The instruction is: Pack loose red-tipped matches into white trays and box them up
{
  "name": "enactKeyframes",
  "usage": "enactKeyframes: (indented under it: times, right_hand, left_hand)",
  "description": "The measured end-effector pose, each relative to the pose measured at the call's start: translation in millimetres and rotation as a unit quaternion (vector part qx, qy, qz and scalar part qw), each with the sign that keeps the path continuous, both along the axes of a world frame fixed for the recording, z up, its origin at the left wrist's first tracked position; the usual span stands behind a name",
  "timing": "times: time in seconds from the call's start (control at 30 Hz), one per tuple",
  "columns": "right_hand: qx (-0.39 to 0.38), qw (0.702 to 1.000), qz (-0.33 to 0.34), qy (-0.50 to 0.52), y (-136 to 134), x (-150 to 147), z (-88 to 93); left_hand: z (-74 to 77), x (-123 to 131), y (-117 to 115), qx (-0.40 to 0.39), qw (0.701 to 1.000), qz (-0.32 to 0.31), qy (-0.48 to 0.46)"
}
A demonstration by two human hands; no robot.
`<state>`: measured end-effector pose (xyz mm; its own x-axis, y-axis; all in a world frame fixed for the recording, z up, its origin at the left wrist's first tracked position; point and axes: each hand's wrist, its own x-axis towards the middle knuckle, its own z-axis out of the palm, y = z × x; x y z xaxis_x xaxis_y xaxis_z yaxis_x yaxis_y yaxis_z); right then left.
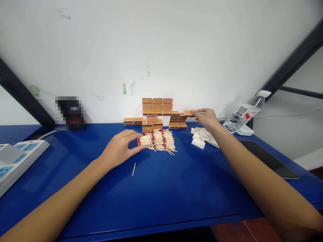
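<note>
My left hand [121,146] grips a white matchbox tray [144,140] full of red-tipped matches between thumb and fingers. Right beside it lies a spread of loose matches [164,140] on the blue table. My right hand [205,117] pinches an orange matchbox sleeve [188,113] at the right end of the stacked matchboxes [157,107] against the wall. Whether that sleeve rests on the stack or hovers just over it, I cannot tell. One single match [134,169] lies apart, nearer to me.
White paper-like pieces [199,137] lie under my right forearm. A clear bottle [246,112] leans at the right, near a dark flat tablet-like object [268,159]. A power strip [25,154] sits at the left edge. Behind the table [161,195] rises a white wall.
</note>
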<state>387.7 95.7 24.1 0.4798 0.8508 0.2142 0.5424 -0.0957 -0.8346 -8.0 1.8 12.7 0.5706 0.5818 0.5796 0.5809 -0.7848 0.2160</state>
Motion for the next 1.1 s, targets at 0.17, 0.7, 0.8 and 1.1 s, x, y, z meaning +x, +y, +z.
enactKeyframes:
  times: [0.17, 0.7, 0.8, 1.1]
  right_hand:
    - [-0.013, 0.998, -0.018, -0.054, 21, -9, 0.1]
    - [0.07, 0.96, 0.165, -0.216, -84, -95, 18.4]
    - [-0.02, 0.913, 0.369, -0.173, -135, -161, 7.9]
    - [-0.146, 0.81, 0.432, -0.368, -169, -234, 0.1]
  left_hand:
    - [0.0, -2, 0, -0.001, 1.0, 0.002, 0.001]
    - [3.1, -22, 14, 0.041, 0.997, 0.07, -0.009]
    - [2.6, -25, 17, 0.024, 0.996, 0.081, -0.011]
    - [2.9, -29, 20, 0.027, 0.995, 0.099, 0.008]
